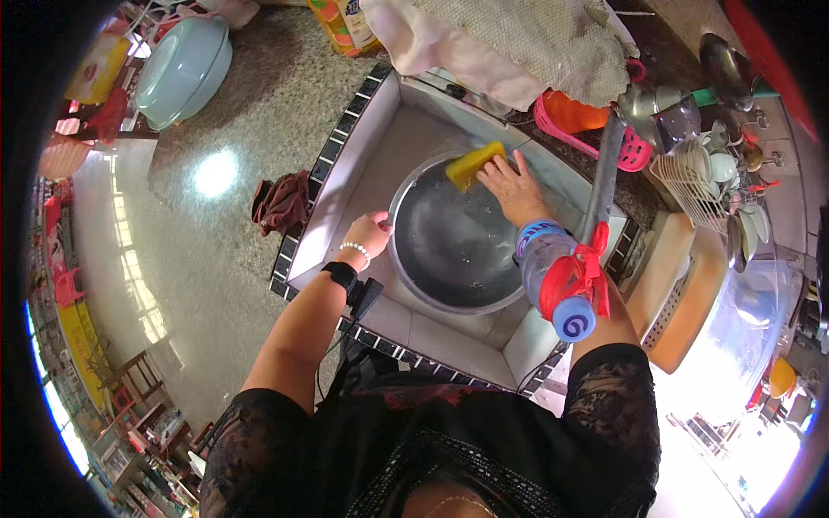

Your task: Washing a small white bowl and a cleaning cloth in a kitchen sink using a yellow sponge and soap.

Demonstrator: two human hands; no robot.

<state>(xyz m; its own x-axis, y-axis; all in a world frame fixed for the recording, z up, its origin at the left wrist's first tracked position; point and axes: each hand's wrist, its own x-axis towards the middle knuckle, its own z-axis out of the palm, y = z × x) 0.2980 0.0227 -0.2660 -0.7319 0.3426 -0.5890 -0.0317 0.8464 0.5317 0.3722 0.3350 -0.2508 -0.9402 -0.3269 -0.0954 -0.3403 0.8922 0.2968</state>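
A round metal basin (453, 239) sits inside a light-tiled sink (363, 194) edged with black and white tile. My left hand (369, 234), with a beaded bracelet at the wrist, grips the basin's left rim, the fingers curled over it. At the far right rim my right hand (513, 188) holds a yellow sponge (474, 166) against the metal, its fingers partly spread. Above my right forearm hangs a clear plastic bottle (543, 259) with a blue cap, tied by a red ribbon (579, 275) near a grey pipe (603, 171). It hides part of the forearm.
A crumpled brown cloth (282, 202) lies on the stone counter (259, 123) left of the sink. Pale blue basins (184, 71) stand farther back. Beyond the sink are a white towel (511, 45) and a pink plastic basket (631, 152). A dish rack (690, 181) stands right.
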